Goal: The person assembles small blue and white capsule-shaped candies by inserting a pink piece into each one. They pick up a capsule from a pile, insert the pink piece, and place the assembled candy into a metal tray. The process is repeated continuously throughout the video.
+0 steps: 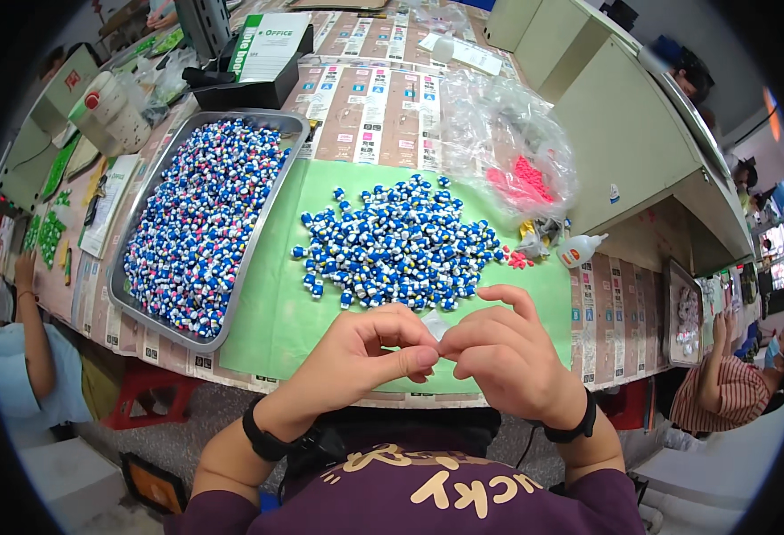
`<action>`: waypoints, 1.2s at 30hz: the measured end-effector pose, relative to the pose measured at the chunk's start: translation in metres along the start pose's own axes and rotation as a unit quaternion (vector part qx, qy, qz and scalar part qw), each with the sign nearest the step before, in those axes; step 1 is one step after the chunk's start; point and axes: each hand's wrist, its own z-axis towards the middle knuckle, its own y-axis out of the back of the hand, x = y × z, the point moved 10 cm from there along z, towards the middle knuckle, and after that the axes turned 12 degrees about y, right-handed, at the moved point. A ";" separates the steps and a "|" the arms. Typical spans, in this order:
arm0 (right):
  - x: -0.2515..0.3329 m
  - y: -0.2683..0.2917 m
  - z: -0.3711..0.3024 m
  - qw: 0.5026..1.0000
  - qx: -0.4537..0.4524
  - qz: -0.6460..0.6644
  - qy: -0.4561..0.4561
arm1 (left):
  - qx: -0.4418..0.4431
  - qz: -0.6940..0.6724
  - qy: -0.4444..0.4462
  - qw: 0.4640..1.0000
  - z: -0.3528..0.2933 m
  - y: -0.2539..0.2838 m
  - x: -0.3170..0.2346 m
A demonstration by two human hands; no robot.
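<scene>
My left hand and my right hand meet near the front edge of a light green mat. Fingers on both are pinched together at the tips, and whatever is between them is too small or hidden to make out. Just behind the fingertips shows a small white scrap; whether it is held or lies on the mat, I cannot tell. Beyond my hands spreads a heap of small blue-and-white figure-like pieces. A few tiny pink pieces lie at the heap's right side.
A metal tray full of similar pieces stands at left. To the right are a squeeze bottle, a clear plastic bag with pink pieces, and a grey-green cabinet. A black box sits farther back. Other people work at both sides.
</scene>
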 end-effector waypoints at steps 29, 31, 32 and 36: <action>-0.059 -0.043 -0.020 0.965 0.174 0.029 -0.195 | -0.209 0.034 -0.066 0.975 -0.029 0.063 -0.007; -0.061 -0.041 -0.020 0.963 0.167 0.042 -0.209 | -0.203 0.025 -0.077 0.976 -0.029 0.062 -0.007; -0.062 -0.037 -0.019 0.960 0.157 0.057 -0.223 | -0.196 0.025 -0.081 0.977 -0.029 0.061 -0.007; -0.061 -0.018 -0.009 0.943 0.005 0.195 -0.269 | -0.176 -0.037 -0.079 0.981 -0.023 0.051 -0.006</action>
